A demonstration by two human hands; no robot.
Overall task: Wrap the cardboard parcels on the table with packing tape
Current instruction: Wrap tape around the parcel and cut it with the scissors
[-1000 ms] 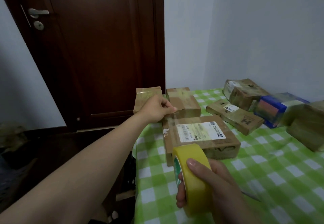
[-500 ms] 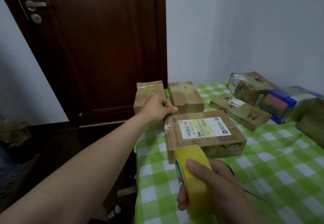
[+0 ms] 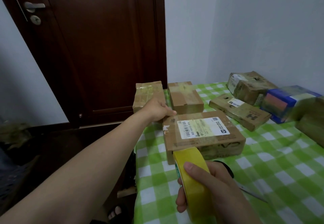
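A flat cardboard parcel (image 3: 201, 136) with a white shipping label lies near the left edge of the table. My left hand (image 3: 158, 110) reaches out to its far left corner, fingers curled and pinching the tape end there. A strip of clear tape runs from that corner across the parcel's top to the yellow tape roll (image 3: 192, 174). My right hand (image 3: 210, 188) grips the roll just in front of the parcel's near side, thumb over the roll's outer face.
Two small taped boxes (image 3: 184, 97) (image 3: 148, 93) stand behind the parcel at the table's left edge. More parcels (image 3: 240, 111) (image 3: 249, 87) and a blue box (image 3: 284, 101) sit at the right. Scissors (image 3: 245, 187) lie under my right wrist. The green checked tablecloth (image 3: 271, 162) covers the table. A dark door (image 3: 96, 48) stands at the left.
The view has tilted slightly; both hands keep their hold, with the roll staying in front of the parcel and the left hand at its far corner.
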